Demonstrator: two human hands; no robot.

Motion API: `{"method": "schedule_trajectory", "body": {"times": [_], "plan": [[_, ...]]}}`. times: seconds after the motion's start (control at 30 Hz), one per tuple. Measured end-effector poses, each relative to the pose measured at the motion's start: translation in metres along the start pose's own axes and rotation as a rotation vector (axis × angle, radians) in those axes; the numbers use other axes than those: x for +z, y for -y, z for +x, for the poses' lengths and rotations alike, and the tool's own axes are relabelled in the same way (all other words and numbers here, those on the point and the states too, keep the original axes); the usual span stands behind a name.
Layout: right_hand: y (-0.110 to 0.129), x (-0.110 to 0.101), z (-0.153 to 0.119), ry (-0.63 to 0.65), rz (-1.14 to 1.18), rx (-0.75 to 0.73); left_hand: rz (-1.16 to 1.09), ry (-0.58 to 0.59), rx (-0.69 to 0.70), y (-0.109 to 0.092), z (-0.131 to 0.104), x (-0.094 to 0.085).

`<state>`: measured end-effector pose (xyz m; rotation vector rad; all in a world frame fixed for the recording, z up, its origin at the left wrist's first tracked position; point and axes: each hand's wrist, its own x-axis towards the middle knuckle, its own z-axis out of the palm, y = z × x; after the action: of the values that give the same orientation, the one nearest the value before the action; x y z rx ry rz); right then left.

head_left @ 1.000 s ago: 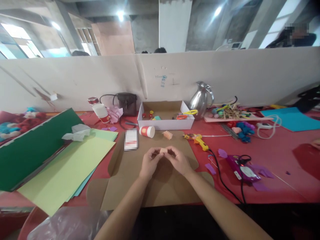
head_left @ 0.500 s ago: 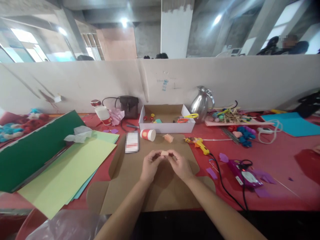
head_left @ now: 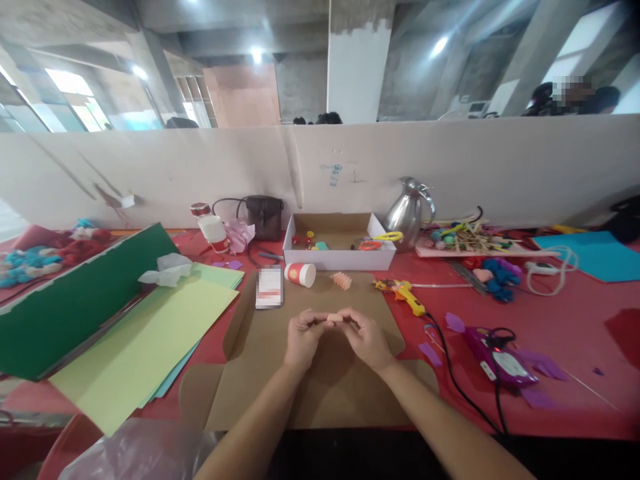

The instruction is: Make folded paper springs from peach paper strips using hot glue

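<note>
Between the fingertips of both my hands is a small piece of light orange paper (head_left: 335, 318), apparently folded; its exact shape is too small to make out. My left hand (head_left: 304, 337) pinches its left end, and my right hand (head_left: 366, 339) pinches the right end. Both hands are over the flattened brown cardboard (head_left: 260, 373). Just beyond them a pleated orange paper strip (head_left: 342, 281) lies on the cardboard. Left of that strip a red and white paper cup (head_left: 301, 275) rests on its side, near a white card-like item (head_left: 269, 288).
A yellow glue gun (head_left: 407, 297) lies right, its black cord running past a purple power box (head_left: 500, 359). At the back are a white box (head_left: 340, 259) with scissors (head_left: 383, 239) and a steel jug (head_left: 407, 212). Coloured sheets (head_left: 150, 340) and a green box (head_left: 85, 300) occupy the left.
The whole view has shifted slightly, so things appear a little lower and farther right. My hands keep their pinch on the orange paper, with little other movement.
</note>
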<state>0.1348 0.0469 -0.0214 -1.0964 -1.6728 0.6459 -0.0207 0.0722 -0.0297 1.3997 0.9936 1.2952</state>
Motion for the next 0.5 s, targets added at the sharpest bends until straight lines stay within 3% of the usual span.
{"method": "schedule_trajectory", "body": {"times": [0.2, 0.33, 0.5], "plan": [[-0.005, 0.004, -0.001, -0.179, -0.182, -0.102, -0.409, 0.045, -0.176, -0.005, 0.001, 0.009], [0.000, 0.005, 0.000, -0.152, -0.198, -0.152, -0.512, 0.116, -0.269, -0.007, 0.003, 0.006], [-0.002, 0.000, 0.002, -0.098, 0.007, -0.101, -0.604, 0.235, -0.331, -0.014, 0.003, -0.005]]}}
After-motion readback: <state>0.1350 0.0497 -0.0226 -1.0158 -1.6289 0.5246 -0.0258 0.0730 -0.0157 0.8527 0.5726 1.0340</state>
